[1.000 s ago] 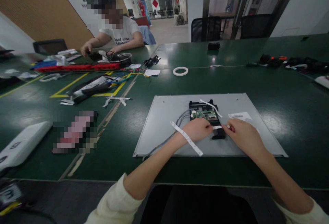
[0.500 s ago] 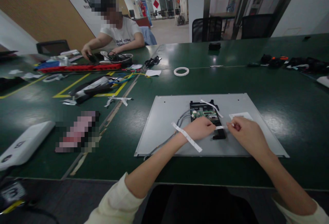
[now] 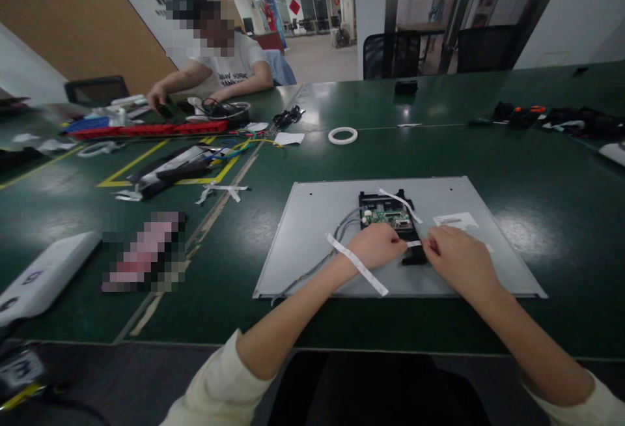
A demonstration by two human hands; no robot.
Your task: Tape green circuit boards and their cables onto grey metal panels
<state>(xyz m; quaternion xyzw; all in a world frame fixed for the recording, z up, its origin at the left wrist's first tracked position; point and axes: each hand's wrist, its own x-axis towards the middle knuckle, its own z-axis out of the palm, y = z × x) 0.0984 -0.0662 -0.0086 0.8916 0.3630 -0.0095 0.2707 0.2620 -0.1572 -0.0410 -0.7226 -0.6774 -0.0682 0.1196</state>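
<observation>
A short strip of white tape (image 3: 413, 243) spans the gap between my two hands, over the lower part of a black bracket (image 3: 414, 256). My left hand (image 3: 378, 245) pinches its left end and my right hand (image 3: 456, 253) is closed at its right end. Above my left hand, a green circuit board (image 3: 388, 219) sits in the bracket, with grey cables (image 3: 336, 237) running off to the left. Another tape strip (image 3: 401, 203) curves across the bracket's upper right. A longer tape strip (image 3: 356, 263) lies across my left wrist. Everything rests on a pale flat panel (image 3: 303, 217) with a white label (image 3: 456, 220).
On the green table (image 3: 293, 322) lie a roll of white tape (image 3: 342, 135), a pink phone-like object (image 3: 146, 250), a white box (image 3: 49, 276) and tape scraps (image 3: 222, 191). Cables and a red strip (image 3: 146, 129) lie before a seated person (image 3: 229, 64) across the table.
My right hand has moved left, closer to my left hand, and the stretch of tape showing between them is shorter. The view has shifted slightly. My left hand stays nearly in place.
</observation>
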